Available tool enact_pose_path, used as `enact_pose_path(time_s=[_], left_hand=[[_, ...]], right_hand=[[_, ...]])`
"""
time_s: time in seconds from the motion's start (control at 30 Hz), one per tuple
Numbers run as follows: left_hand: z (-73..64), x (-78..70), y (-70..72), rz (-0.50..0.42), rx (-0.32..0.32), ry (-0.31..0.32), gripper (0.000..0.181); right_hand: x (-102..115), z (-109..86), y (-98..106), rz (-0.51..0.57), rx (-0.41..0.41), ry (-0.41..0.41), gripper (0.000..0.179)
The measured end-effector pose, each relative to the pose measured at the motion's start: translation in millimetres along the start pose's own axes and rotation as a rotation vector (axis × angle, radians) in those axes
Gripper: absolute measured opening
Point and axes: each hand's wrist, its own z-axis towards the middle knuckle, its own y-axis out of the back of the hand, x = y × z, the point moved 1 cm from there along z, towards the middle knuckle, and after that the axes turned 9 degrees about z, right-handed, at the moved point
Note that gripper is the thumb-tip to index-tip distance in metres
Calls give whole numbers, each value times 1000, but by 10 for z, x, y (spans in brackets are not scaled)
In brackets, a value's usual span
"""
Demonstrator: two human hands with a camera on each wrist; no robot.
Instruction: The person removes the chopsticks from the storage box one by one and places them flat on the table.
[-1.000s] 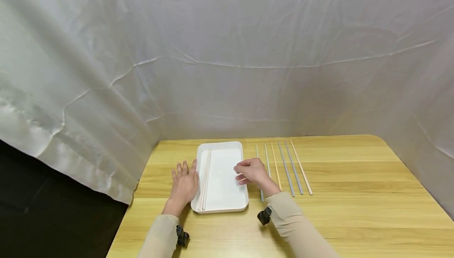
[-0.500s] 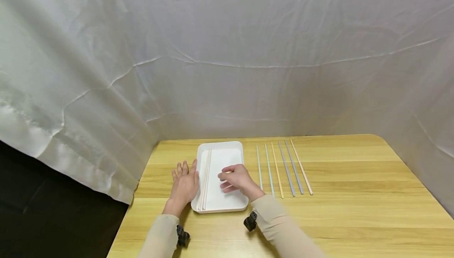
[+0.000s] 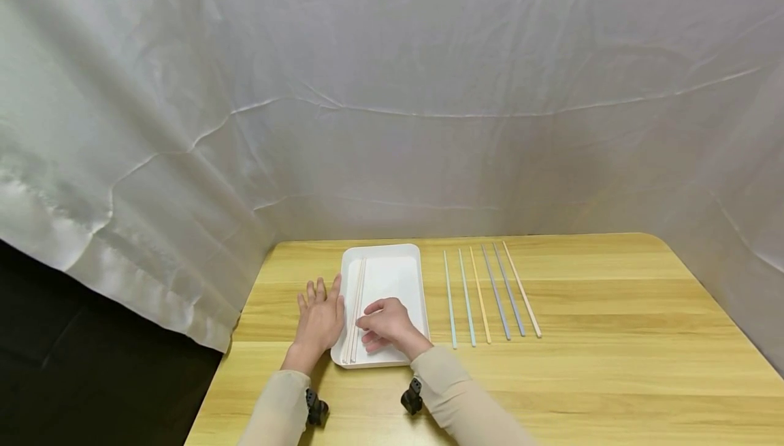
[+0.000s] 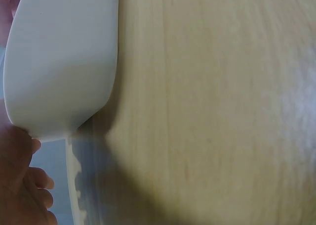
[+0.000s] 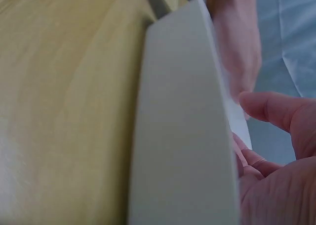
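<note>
A white rectangular tray (image 3: 398, 276) lies on the wooden table, with two pale, whitish chopsticks (image 3: 360, 279) along its left side. My left hand (image 3: 320, 323) rests with spread fingers against the tray's left edge; in the left wrist view its thumb touches the tray's corner (image 4: 59, 101). Over the tray is my right hand (image 3: 387, 325), fingertips right beside the chopsticks. In the right wrist view its thumb (image 5: 269, 106) stands apart from the other fingers, which dip behind the tray wall (image 5: 182, 126). Nothing shows between them.
Right of the tray, several chopsticks lie spaced in a row: two mint green (image 3: 450, 299), one yellow (image 3: 480, 296), two blue-violet (image 3: 508, 289) and one cream (image 3: 520, 288). A grey curtain (image 3: 429, 173) hangs behind the table (image 3: 612, 337).
My right hand has moved left from the tray's right edge to beside the two chopsticks inside it. The left hand and the tray have stayed put.
</note>
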Motion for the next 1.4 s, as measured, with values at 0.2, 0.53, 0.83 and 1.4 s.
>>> enact_pose_path(time_s=[0.2,0.53,0.83,1.4], left_hand=[[1,-10,6,-7,3,1,55],[-4,-21,25,-4,-8,-3,55],[-9,-26,25,-4,-1,2,55],[-4,-5,21,-11,14,9,56]], right_hand=[[-82,9,-84,-38,-5,1,28],[-138,0,-128,-46,-36,36,35],[-201,43,-149,-63,-66,51,32],[-210,11,-135,-172,-107,127,31]])
